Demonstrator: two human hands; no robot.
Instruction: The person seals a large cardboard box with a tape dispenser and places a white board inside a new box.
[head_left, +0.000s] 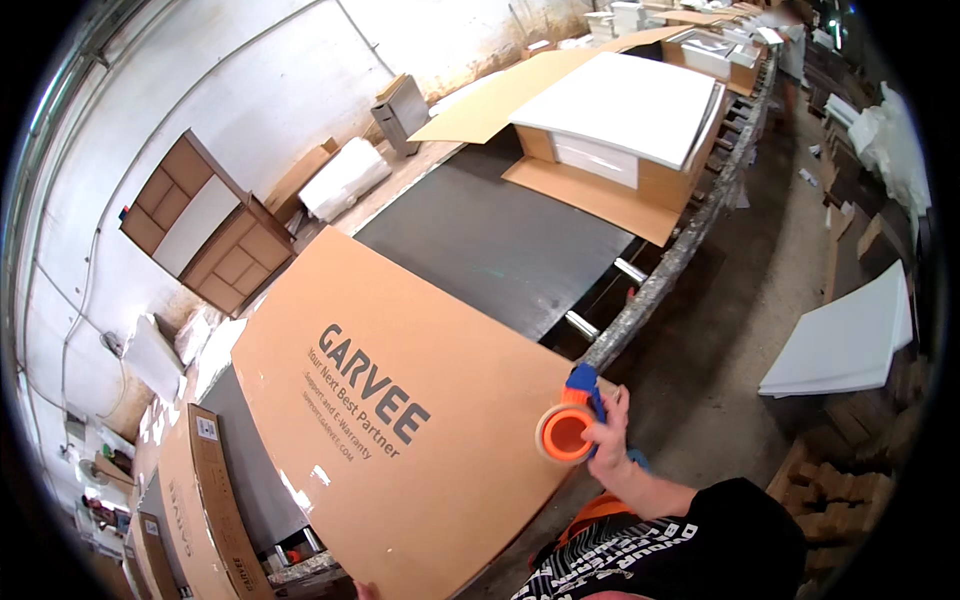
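A large closed cardboard carton (290,300) with dark print lies flat on the conveyor in front of me. At the carton's right corner, my right hand (612,435) is closed around an orange and blue tape dispenser (566,432). The dispenser carries a roll of tape and sits right over or against that corner; whether it touches the board I cannot tell. Only a bit of my left hand (367,591) shows at the lower edge of the picture, by the carton's near edge. The rest of that hand is out of view, and its grip is hidden.
Beyond the carton runs the dark conveyor belt (490,240), with an open carton (650,205) holding white panels farther along. More closed cartons (205,490) stand at lower left. A metal rail (660,285) borders the belt. White boards (845,335) and wood pieces lie at right.
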